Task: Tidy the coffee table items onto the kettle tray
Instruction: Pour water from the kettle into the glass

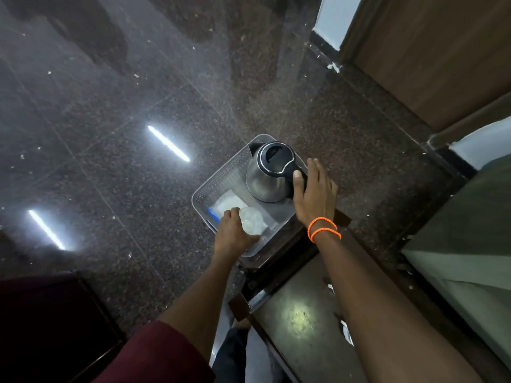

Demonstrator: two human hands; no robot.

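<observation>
Your L hand (233, 230) curls fingers round clear glass (253, 220) in tray (218, 181). R hand (313, 194), fingers straight & together, thumb on kettle (266, 175) handle.

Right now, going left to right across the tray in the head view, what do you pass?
Left hand gripping a clear glass, then the steel kettle, then the right hand with fingers straight by the kettle's handle, thumb on it. All sit on or over the grey tray.
</observation>
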